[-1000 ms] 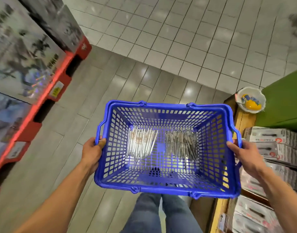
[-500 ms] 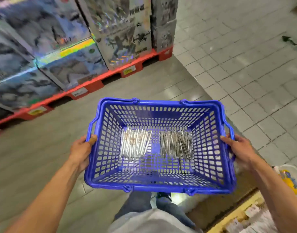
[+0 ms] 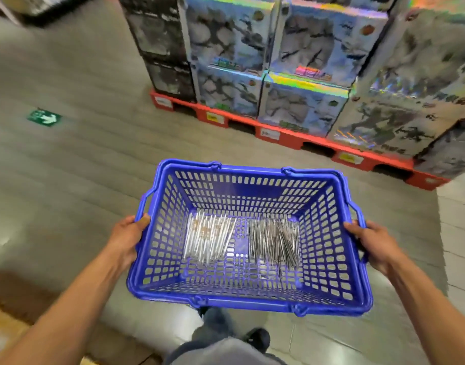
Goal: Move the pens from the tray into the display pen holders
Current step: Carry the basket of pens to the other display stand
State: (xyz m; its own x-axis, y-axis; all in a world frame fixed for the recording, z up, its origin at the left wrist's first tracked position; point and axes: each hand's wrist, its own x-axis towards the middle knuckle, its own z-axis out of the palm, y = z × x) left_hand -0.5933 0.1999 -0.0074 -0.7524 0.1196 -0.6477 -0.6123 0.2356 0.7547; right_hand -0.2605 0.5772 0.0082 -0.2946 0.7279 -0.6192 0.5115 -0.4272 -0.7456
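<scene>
I carry a blue plastic basket [image 3: 252,302] in front of my body, above the floor. On its bottom lie two bundles of wrapped pens: a lighter silvery bundle [image 3: 207,239] on the left and a darker bundle [image 3: 274,239] on the right. My left hand [image 3: 126,237] grips the basket's left rim, thumb over the edge. My right hand [image 3: 372,242] grips the right rim beside the side handle. No pen holders are in view.
Stacked printed boxes [image 3: 302,75] stand on a red pallet base [image 3: 286,137] ahead and to the right. A green arrow sticker [image 3: 45,117] marks the grey floor at the left. A wooden edge [image 3: 5,330] shows at the bottom left. My legs are below the basket.
The view has swung left: the wooden shelf and white tiles left the view, the stacked boxes moved from the left to straight ahead. Both hands kept their grip on the basket.
</scene>
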